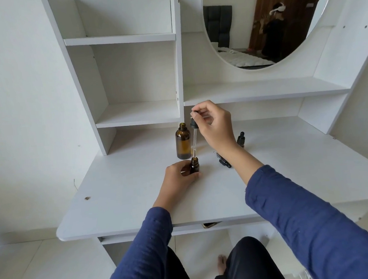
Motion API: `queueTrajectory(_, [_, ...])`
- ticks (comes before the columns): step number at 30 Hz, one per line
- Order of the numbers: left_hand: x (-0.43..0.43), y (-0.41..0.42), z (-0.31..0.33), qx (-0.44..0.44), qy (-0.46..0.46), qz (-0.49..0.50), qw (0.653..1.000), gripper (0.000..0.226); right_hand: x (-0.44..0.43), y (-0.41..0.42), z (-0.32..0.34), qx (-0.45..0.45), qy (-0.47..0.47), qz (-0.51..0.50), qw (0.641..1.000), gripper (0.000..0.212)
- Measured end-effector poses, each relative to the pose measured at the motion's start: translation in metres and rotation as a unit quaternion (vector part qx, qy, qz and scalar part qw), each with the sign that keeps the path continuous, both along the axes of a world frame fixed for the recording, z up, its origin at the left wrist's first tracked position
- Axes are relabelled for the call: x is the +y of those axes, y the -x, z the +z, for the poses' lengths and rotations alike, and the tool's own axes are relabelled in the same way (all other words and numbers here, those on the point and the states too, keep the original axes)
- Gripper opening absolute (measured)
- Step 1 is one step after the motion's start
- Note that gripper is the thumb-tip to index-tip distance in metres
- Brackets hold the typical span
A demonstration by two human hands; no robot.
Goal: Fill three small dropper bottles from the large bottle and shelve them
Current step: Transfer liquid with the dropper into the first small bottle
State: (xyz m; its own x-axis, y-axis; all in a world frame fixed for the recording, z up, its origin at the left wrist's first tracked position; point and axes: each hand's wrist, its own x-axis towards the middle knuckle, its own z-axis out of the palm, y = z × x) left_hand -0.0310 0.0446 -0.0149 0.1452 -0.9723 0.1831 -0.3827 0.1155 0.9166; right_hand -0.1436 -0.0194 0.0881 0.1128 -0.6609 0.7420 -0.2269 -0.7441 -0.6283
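A large amber bottle [183, 142] stands uncapped on the white desk [122, 200]. Just in front of it, my left hand [177, 179] grips a small open amber dropper bottle [195, 165] upright on the desk. My right hand [213, 124] pinches the black bulb of a long glass dropper [194, 138], whose tip points down into the small bottle's mouth. Another small dropper bottle [241, 138] with its black cap on stands behind my right wrist. A black dropper cap [224, 161] lies on the desk under my right forearm, partly hidden.
White shelf compartments [137, 114] rise at the back left, and a long shelf [262, 90] runs under a round mirror [258, 25] at the back right. A phone [209, 225] sits under the desk's front edge.
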Motion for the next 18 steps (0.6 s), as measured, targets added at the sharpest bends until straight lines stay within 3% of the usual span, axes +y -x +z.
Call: queueTrajectory(18, [-0.0003,-0.0007,-0.0007,0.005,-0.005,-0.004,1.0,0.027,-0.0032,-0.0017,-0.0006,0.022,-0.03,0.023,0.999,0.006])
